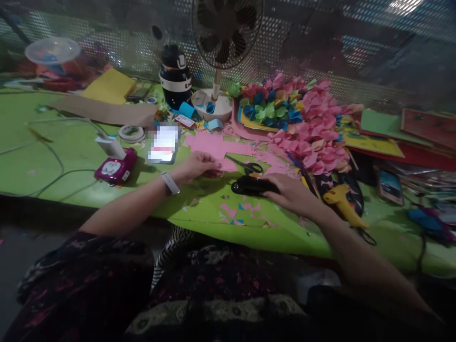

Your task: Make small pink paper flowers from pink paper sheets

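Note:
My right hand (290, 192) is wrapped round a black stapler (251, 185) low over the green table (199, 202). To its left, my left hand (200, 165) has thumb and fingers pressed together. What lies in that pinch, if anything, is too small to make out. A bit of pink paper (228, 165) shows just beyond the left fingertips. Scissors (251, 167) with black handles lie behind the stapler. Pink paper sheets (206, 143) are spread behind my left hand. Small paper scraps (233, 213) are scattered in front of the stapler.
A heap of pink paper petals (317, 128) stands at the back right, by a tray of coloured ones (265, 107). A yellow glue gun (344, 204) lies right of my right hand. Phone (164, 142), tape roll (131, 133), purple device (116, 166), flask (175, 78) and fan (228, 28) also stand around.

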A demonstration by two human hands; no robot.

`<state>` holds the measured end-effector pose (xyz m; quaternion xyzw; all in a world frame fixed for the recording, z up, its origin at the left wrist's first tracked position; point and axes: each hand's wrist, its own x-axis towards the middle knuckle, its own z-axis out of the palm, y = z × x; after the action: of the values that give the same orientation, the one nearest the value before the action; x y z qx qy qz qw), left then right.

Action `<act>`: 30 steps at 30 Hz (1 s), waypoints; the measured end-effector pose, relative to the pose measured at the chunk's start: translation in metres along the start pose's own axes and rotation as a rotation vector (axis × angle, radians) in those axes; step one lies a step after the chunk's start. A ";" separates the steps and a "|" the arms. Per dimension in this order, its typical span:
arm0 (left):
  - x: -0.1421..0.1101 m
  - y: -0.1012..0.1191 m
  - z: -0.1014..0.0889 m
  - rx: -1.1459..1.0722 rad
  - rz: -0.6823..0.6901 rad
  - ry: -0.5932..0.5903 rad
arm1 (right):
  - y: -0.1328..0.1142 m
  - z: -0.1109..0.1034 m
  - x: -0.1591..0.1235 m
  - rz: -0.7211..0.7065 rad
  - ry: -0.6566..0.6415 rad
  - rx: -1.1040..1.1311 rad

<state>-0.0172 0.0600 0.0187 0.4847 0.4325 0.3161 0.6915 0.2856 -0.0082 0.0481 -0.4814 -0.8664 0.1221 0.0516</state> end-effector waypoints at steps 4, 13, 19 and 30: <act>0.002 -0.012 0.007 0.067 0.002 -0.046 | -0.004 0.006 -0.001 -0.014 0.033 0.008; -0.003 -0.021 0.018 0.064 -0.080 -0.158 | -0.005 0.005 0.004 -0.049 0.065 0.001; -0.013 -0.016 0.030 0.074 -0.133 -0.119 | -0.005 0.005 0.009 -0.061 0.063 0.001; -0.012 -0.013 0.034 0.072 -0.172 -0.107 | -0.040 -0.013 0.047 0.043 0.284 0.103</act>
<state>0.0084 0.0322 0.0153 0.4865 0.4460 0.2136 0.7203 0.2308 0.0136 0.0699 -0.5090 -0.8325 0.0984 0.1956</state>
